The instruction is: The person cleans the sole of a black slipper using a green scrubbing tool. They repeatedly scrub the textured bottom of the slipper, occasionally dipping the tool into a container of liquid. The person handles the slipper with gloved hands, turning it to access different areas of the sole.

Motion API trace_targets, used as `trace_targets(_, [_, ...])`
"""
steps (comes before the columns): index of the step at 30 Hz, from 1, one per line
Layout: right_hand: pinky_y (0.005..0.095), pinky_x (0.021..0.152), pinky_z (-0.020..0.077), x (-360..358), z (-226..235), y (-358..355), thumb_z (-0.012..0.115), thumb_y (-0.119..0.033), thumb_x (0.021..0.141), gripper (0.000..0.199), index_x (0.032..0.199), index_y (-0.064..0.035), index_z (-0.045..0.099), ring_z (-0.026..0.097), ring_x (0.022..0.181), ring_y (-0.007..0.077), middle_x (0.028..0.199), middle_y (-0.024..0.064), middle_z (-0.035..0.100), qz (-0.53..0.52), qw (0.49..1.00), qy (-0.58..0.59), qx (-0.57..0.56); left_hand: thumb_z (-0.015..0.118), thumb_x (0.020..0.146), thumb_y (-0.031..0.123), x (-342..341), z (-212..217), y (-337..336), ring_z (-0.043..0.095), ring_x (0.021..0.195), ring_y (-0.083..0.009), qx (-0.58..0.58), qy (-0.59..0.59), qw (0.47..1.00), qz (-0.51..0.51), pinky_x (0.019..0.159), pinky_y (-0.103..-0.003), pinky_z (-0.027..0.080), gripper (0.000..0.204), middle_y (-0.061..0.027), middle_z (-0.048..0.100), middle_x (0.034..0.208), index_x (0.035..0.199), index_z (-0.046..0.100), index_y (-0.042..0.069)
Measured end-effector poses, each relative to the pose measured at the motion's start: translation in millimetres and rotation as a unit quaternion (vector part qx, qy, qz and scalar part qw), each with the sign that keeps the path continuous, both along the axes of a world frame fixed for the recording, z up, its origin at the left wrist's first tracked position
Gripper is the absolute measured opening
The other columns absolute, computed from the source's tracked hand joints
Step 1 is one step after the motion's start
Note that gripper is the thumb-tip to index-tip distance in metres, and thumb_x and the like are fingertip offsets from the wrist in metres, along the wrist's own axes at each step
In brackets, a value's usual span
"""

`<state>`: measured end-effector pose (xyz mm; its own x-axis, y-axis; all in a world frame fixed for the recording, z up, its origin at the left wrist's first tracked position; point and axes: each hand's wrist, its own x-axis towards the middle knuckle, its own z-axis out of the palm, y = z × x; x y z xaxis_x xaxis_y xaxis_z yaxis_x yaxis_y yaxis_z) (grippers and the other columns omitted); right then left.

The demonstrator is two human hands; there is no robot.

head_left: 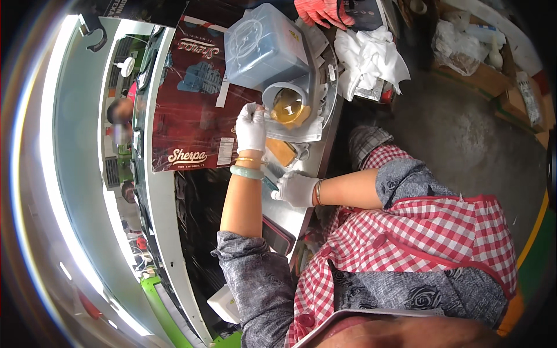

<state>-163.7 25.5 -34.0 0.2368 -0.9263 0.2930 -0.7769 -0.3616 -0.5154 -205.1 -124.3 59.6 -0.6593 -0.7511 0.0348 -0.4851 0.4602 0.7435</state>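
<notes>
Bright, even indoor light fills the scene. A long white glare band [58, 174] runs down the far left, well left of the left hand [250, 129]. Heavy fisheye bending curves straight edges toward a dark vignetted rim. The bottom edge is blurred; the centre is fairly sharp.

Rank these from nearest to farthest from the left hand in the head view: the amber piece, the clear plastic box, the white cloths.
From the left hand:
1. Amber piece, just right of the hand, beside its fingertips.
2. Clear plastic box, above it, on the dark red carton.
3. White cloths, farthest, at upper right.
</notes>
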Motion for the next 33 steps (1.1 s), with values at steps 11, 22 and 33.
trace_targets(11, [0.0424, 0.081, 0.0465, -4.5, 14.6, -0.9, 0.046, -0.011, 0.083, 0.026, 0.107, -0.0063, 0.053, 0.059, 0.096, 0.0308, 0.097, 0.0164, 0.061, 0.036, 0.997, -0.014, 0.065, 0.058, 0.087, 0.016, 1.8, -25.2, -26.6, 0.060, 0.076, -0.0248, -0.058, 0.026, 0.994, 0.094, 0.072, -0.035, 0.047, 0.016, -0.0139, 0.064, 0.084, 0.093, 0.060, 0.001])
trace_targets(22, [0.0401, 0.073, 0.0481, -6.5, 18.2, -2.5, 0.046, -0.012, 0.082, 0.020, 0.099, -0.0075, 0.055, 0.061, 0.088, 0.0288, 0.089, 0.0153, 0.062, 0.027, 0.998, 0.013, 0.057, 0.064, 0.084, 0.010, 14.9, 6.3, 7.7, 0.053, 0.072, -0.0060, 0.178, 0.105, 0.977, 0.052, 0.066, -0.021, 0.043, 0.014, 0.0004, 0.063, 0.082, 0.094, 0.065, 0.001])
trace_targets(33, [0.0411, 0.070, 0.0486, 1.1, 0.2, -4.9, 0.048, -0.013, 0.080, 0.018, 0.096, -0.0088, 0.057, 0.062, 0.084, 0.0293, 0.086, 0.0146, 0.062, -0.005, 1.000, -0.023, -0.011, 0.068, 0.077, 0.004, 8.8, -3.0, 17.6, 0.059, 0.074, -0.0082, -0.093, -0.015, 0.996, -0.007, 0.066, -0.021, 0.047, 0.017, -0.0023, 0.066, 0.084, 0.093, 0.069, 0.003])
